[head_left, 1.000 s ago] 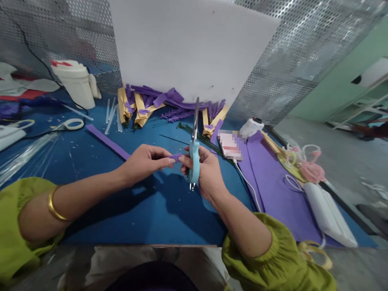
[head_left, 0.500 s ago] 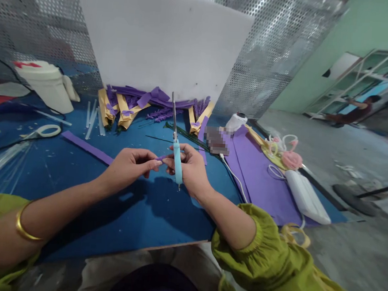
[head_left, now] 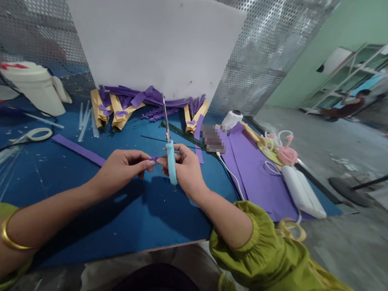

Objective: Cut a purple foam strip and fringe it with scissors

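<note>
My left hand [head_left: 126,165] pinches a small purple piece [head_left: 153,159] between thumb and fingertips. From the other side, the fingertips of my right hand [head_left: 187,169] meet the same piece. A pair of scissors with light blue handles [head_left: 171,161] is hooked in my right hand, its blades pointing up and away from me. Both hands are raised over the blue tabletop [head_left: 115,228]. Beyond the left wrist lies a flat purple strip [head_left: 79,149]. Small bouquets of purple flowers in yellow wraps [head_left: 119,116] stand behind the hands.
Purple sheets [head_left: 248,167] cover the right side, with a white power strip [head_left: 303,191] and a phone-like blurred item [head_left: 213,139] near them. At left are clear glue sticks [head_left: 85,124], a tape roll [head_left: 39,134] and a white container [head_left: 32,87]. A person [head_left: 349,105] sits far off.
The view has shifted slightly, so the table things sit further left. The scissors' blades lean more to the left. Both hands keep their pinch on the purple piece.
</note>
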### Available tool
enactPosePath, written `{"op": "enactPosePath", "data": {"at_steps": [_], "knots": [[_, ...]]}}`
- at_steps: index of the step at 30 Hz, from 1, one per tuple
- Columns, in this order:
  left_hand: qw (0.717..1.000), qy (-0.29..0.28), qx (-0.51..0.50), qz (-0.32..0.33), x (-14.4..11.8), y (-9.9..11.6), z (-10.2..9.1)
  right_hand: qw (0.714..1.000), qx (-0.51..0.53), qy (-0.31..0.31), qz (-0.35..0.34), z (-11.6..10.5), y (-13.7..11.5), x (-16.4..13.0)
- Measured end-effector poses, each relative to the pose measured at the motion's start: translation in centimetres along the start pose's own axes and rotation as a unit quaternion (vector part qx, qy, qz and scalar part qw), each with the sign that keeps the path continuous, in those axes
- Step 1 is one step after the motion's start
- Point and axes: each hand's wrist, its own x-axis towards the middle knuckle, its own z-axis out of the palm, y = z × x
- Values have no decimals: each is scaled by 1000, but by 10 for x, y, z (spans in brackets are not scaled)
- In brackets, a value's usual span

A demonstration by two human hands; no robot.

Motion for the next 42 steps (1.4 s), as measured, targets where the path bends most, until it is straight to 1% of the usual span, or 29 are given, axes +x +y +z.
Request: {"op": "enactPosePath", "data": {"at_steps": [5,7,10,15,20,28,34,42], "knots": [[990,75,-118,-30,5,-1,-8,997,-72,2,22,-7,-10,-1],[982,91,-162,-43,8,-1,-12,993,-119,-8,8,-10,-16,-1],[972,105,-205,-49,10,0,-15,980,-195,-32,-23,-14,-23,-3],[956,134,-256,-41,11,-1,-17,954,-291,-71,-28,-15,-29,-10],[950,147,-272,-44,12,-1,-17,929,-357,-84,-45,-12,-34,-15],[960,147,-238,-32,11,-3,-14,920,-376,-90,-68,-12,-29,-17],[963,143,-226,-18,10,-5,-13,926,-361,-93,-65,-12,-28,-19],[967,150,-204,-34,9,0,-12,933,-338,-104,-57,-9,-29,-20]]}}
